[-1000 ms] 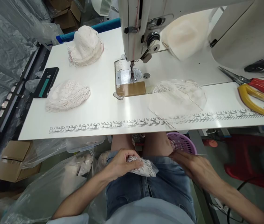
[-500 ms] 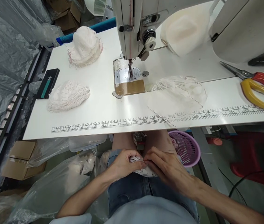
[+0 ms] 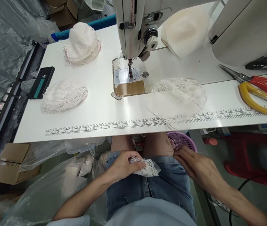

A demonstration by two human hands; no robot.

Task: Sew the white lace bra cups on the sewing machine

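Observation:
My left hand (image 3: 122, 165) rests on my lap below the table edge, fingers closed on a small white lace piece (image 3: 147, 168) that sticks out to the right over my denim shorts. My right hand (image 3: 196, 168) is off to the right of my thigh, beside the purple basket (image 3: 182, 141), fingers pressed together as if pinching; what they hold is too small to make out. Above, the sewing machine (image 3: 133, 37) stands on the white table (image 3: 105, 103), with a flat lace and fabric pile (image 3: 178, 97) right of its needle plate.
Two stacks of lace cups (image 3: 83, 44) (image 3: 62, 95) lie on the table's left, near a black phone (image 3: 41, 82). Foam cups (image 3: 185, 29) sit behind the machine. Scissors with red and yellow handles (image 3: 258, 89) lie at right. Plastic bags (image 3: 60, 182) and cardboard boxes (image 3: 13, 163) crowd the floor left; a red stool (image 3: 253, 163) stands right.
My right hand, which had come to the lace piece on my lap half a second ago, has pulled away right toward the purple basket. My left hand kept its hold on the lace.

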